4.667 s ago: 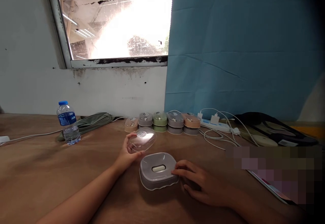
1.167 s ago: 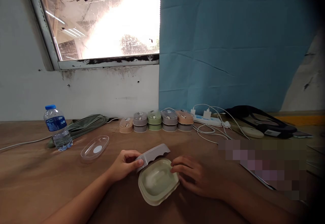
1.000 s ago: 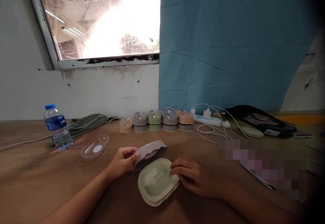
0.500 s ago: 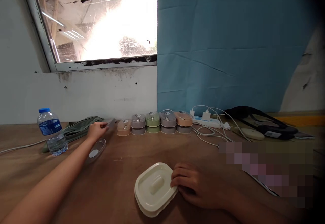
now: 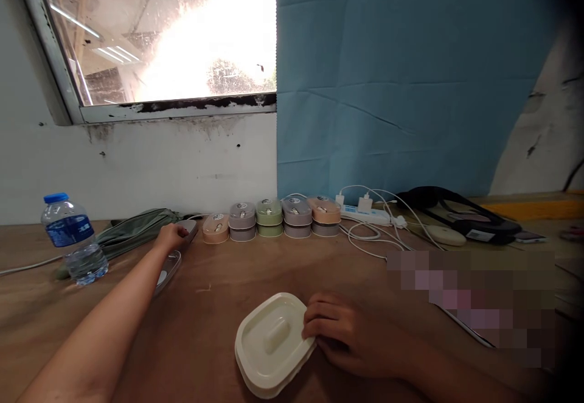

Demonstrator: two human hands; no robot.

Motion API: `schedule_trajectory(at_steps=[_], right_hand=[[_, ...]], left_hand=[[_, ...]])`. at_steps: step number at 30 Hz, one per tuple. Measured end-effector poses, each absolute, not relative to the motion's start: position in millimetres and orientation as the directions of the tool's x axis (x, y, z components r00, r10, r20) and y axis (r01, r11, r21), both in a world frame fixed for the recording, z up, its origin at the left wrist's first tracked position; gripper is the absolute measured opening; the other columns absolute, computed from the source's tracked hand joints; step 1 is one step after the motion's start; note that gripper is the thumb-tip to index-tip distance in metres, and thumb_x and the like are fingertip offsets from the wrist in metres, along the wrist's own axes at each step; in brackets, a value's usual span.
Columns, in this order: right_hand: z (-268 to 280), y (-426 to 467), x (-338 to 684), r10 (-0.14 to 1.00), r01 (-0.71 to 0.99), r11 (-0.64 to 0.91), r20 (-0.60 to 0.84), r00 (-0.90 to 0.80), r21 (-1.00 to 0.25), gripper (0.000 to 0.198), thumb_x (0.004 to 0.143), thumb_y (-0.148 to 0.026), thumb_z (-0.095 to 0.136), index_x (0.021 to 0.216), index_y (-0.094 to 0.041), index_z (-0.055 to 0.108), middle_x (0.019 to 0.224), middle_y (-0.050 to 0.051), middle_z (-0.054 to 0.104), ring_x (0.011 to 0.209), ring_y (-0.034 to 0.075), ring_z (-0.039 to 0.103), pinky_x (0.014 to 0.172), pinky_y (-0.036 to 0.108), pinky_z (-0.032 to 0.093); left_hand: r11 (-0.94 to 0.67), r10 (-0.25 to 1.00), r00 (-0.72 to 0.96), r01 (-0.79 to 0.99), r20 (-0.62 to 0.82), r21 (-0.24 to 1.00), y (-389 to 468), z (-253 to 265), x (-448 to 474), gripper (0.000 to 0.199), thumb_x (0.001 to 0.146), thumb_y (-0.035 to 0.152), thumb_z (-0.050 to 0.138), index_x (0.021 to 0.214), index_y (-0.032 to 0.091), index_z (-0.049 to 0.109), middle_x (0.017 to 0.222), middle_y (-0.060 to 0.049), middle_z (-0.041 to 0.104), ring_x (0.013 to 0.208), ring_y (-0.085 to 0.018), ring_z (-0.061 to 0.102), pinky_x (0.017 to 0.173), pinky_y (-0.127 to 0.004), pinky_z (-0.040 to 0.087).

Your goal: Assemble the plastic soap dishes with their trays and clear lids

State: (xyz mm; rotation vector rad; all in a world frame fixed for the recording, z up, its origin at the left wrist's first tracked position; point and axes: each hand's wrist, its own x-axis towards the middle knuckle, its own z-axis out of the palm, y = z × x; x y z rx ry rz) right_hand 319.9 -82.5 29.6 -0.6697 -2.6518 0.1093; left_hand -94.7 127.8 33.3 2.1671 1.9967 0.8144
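At the back left, my left hand has its fingers curled on a grey lunch-box lid; the hand hides part of this lid. A clear lid with a pale round label lies on the table below my left wrist, partly covered by the forearm. At the front middle, a cream lid with rounded corners and a raised bar in its centre is slightly tilted. My right hand grips the cream lid's right edge, its fingers bent over the rim and the thumb below.
A row of small lunch boxes in orange, grey and green stands along the wall. A water bottle and a green bag are at left. A power strip with white cables and a black bag lie at right.
My left hand has lowered slightly at the grey lid, its fingers more curled. My right hand keeps its grip on the cream lid. The view has shifted a little to the right.
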Motion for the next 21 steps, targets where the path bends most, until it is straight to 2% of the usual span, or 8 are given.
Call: schedule_trajectory(at_steps=[4,8,12,15,18,21], right_hand=[[30.9,-82.6,319.8,0.473,0.439,0.881,0.361,-0.804,-0.178,0.028,0.076,-0.006,0.046,0.097,-0.017,0.059,0.094,0.008,0.062,0.090,0.018,0.053,0.082,0.032,0.044],[31.2,-82.8,320.0,0.477,0.438,0.879,0.357,-0.803,-0.190,0.027,0.077,-0.007,0.045,0.098,-0.018,0.059,0.094,0.008,0.062,0.090,0.018,0.054,0.082,0.032,0.044],[29.8,-81.7,322.3,0.480,0.434,0.877,0.349,-0.805,-0.204,0.027,0.078,-0.008,0.045,0.099,-0.019,0.059,0.096,0.008,0.060,0.092,0.019,0.053,0.084,0.034,0.044],[29.5,-79.8,325.0,0.485,0.433,0.874,0.337,-0.807,-0.220,0.027,0.078,-0.008,0.046,0.099,-0.019,0.059,0.097,0.008,0.059,0.092,0.019,0.052,0.084,0.034,0.043],[30.7,-78.4,327.1,0.494,0.440,0.869,0.327,-0.806,-0.227,0.026,0.079,-0.008,0.046,0.099,-0.019,0.059,0.097,0.008,0.059,0.092,0.019,0.052,0.084,0.035,0.043],[33.0,-78.9,327.2,0.503,0.452,0.864,0.312,-0.806,-0.224,0.026,0.079,-0.008,0.046,0.098,-0.020,0.059,0.097,0.008,0.058,0.092,0.019,0.052,0.085,0.035,0.043]], left_hand=[[-0.048,0.960,-0.060,0.927,0.274,0.371,132.0,32.8,-97.1,0.033,0.055,0.023,0.063,0.086,0.013,0.067,0.083,-0.010,0.071,0.082,-0.026,0.065,0.071,-0.027,0.047],[-0.036,0.966,-0.061,0.932,0.252,0.362,125.8,40.1,-92.7,0.045,0.059,0.027,0.062,0.102,0.012,0.061,0.099,-0.012,0.068,0.094,-0.026,0.062,0.078,-0.028,0.046],[-0.077,0.955,-0.035,0.931,0.296,0.358,91.2,53.3,-87.1,0.058,0.068,0.038,0.055,0.119,0.011,0.047,0.124,-0.014,0.053,0.110,-0.025,0.053,0.089,-0.028,0.042],[-0.166,0.947,0.075,0.948,0.313,0.273,40.8,57.5,-89.0,0.071,0.067,0.049,0.054,0.125,0.010,0.041,0.130,-0.014,0.046,0.117,-0.028,0.046,0.096,-0.033,0.037],[-0.190,0.963,0.143,0.961,0.227,0.200,-8.7,51.3,-98.3,0.067,0.065,0.048,0.056,0.122,0.015,0.047,0.127,-0.011,0.051,0.113,-0.030,0.049,0.095,-0.036,0.038],[-0.196,0.972,0.160,0.956,0.173,0.219,-34.0,39.4,-110.7,0.044,0.070,0.044,0.051,0.105,0.019,0.060,0.110,-0.008,0.063,0.102,-0.027,0.057,0.086,-0.032,0.042]])
